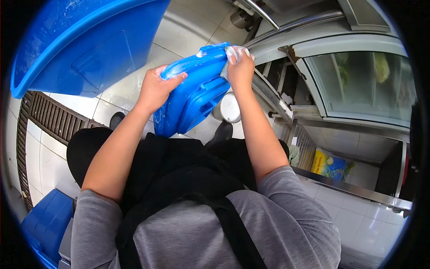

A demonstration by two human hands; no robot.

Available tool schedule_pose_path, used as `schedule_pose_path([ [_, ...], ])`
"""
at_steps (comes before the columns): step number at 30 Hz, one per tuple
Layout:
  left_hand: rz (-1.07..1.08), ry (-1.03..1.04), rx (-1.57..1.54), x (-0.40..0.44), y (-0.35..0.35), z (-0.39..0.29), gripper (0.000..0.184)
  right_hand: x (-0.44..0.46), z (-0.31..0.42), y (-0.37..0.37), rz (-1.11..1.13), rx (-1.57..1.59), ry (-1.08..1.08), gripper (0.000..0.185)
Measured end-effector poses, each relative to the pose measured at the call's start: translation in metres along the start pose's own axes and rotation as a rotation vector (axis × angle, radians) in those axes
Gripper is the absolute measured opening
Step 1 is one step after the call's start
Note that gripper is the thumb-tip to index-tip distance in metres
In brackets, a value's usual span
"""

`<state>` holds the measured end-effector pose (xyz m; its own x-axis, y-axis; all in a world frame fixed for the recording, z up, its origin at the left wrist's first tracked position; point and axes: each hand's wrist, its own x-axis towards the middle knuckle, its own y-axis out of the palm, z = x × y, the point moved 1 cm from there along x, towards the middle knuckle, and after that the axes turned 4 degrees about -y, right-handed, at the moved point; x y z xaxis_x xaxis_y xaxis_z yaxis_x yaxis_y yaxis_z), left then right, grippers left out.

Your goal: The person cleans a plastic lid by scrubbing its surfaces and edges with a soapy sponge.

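A blue plastic bin lid with a recessed flap shape is tilted up in front of my knees, with white suds along its upper edge. My left hand grips its left edge, thumb on the near face and fingers behind. At the top right corner, my right hand is closed on a greyish scouring pad pressed to the rim; foam covers these fingers. Part of the pad is hidden by the hand.
A large blue bin stands at the left on white tiles, beside a brown drain grate. A white round container sits behind the lid. On the right are a glass-fronted fridge and a yellow-blue bag on a low shelf.
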<state>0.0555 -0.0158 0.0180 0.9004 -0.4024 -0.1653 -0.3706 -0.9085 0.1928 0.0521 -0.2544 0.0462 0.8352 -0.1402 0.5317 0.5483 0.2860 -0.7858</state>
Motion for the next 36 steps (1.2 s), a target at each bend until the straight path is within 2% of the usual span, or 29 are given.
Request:
schedule_pose_path([
  [1,0.01,-0.006,0.009,-0.001,0.0,0.002,0.023,-0.003,0.003,0.0,0.029,-0.019,-0.042,0.018],
  [2,0.007,-0.004,0.006,-0.002,0.001,0.004,0.021,-0.01,-0.003,0.008,0.085,-0.14,-0.197,0.016],
  [5,-0.004,-0.011,0.028,-0.006,0.008,0.005,0.019,-0.031,0.044,0.006,-0.027,0.048,-0.254,0.013],
  [6,-0.017,-0.013,0.053,-0.008,0.009,0.004,0.018,-0.032,0.026,0.005,-0.039,0.048,-0.258,0.021],
  [7,0.0,-0.013,0.065,-0.007,0.011,0.006,0.018,-0.027,0.011,-0.001,0.038,-0.068,-0.227,0.021],
  [9,-0.003,0.032,0.089,-0.007,0.014,0.012,0.017,-0.023,-0.009,-0.002,0.035,0.005,-0.037,0.019],
  [11,0.004,0.019,0.094,-0.004,0.013,0.012,0.017,-0.035,0.038,-0.008,0.026,-0.026,-0.176,0.017],
  [12,0.001,0.005,0.094,-0.004,0.014,0.012,0.017,-0.042,0.049,-0.005,-0.025,0.159,-0.184,0.016],
  [13,0.004,0.004,0.099,-0.005,0.015,0.013,0.017,-0.043,0.042,-0.004,-0.029,0.16,-0.18,0.016],
  [15,0.008,0.039,0.112,-0.007,0.018,0.013,0.017,-0.04,0.011,-0.005,-0.013,0.047,-0.073,0.017],
  [16,0.016,0.04,0.114,-0.009,0.019,0.01,0.017,-0.033,-0.007,-0.011,0.001,-0.026,0.091,0.018],
  [17,0.042,0.035,0.12,-0.011,0.02,0.007,0.018,-0.028,-0.035,-0.013,0.032,0.094,0.206,0.021],
  [19,0.066,0.037,0.119,-0.009,0.021,0.004,0.018,-0.019,-0.045,-0.027,0.168,0.274,0.398,0.025],
  [20,0.082,0.047,0.127,-0.008,0.017,0.005,0.019,-0.017,-0.049,-0.035,0.17,0.271,0.395,0.025],
  [22,0.088,0.055,0.134,-0.008,0.013,0.002,0.021,-0.012,-0.05,-0.049,0.208,0.263,0.156,0.02],
  [23,0.117,0.071,0.197,-0.009,0.011,-0.005,0.023,-0.011,-0.049,-0.054,0.22,0.281,0.112,0.023],
  [25,0.145,0.083,0.259,-0.009,0.007,-0.015,0.026,-0.011,-0.041,-0.065,0.208,0.151,0.049,0.024],
  [27,0.263,0.145,0.313,-0.001,0.002,-0.024,0.029,-0.013,-0.037,-0.066,0.187,0.155,0.052,0.024],
  [28,0.252,0.259,0.331,0.002,0.002,-0.03,0.036,-0.014,-0.036,-0.066,0.164,0.158,0.061,0.024],
  [29,0.245,0.259,0.329,0.002,0.0,-0.035,0.036,-0.014,-0.032,-0.062,0.168,0.159,0.055,0.024],
  [31,0.151,0.318,0.852,-0.003,0.002,-0.055,0.04,-0.015,-0.006,-0.047,0.103,0.157,-0.016,0.024],
  [32,0.131,0.217,0.942,-0.009,0.006,-0.063,0.042,-0.013,0.007,-0.04,0.06,0.189,-0.016,0.025],
  [33,0.121,0.21,0.943,-0.01,0.004,-0.062,0.042,-0.014,0.013,-0.033,0.066,0.197,-0.022,0.025],
  [35,0.093,0.134,1.022,-0.002,-0.005,-0.056,0.043,-0.006,0.023,-0.019,0.012,0.419,0.166,0.027],
  [36,0.069,0.156,1.04,-0.002,-0.009,-0.057,0.044,-0.005,0.024,-0.013,-0.016,0.412,0.128,0.024],
])
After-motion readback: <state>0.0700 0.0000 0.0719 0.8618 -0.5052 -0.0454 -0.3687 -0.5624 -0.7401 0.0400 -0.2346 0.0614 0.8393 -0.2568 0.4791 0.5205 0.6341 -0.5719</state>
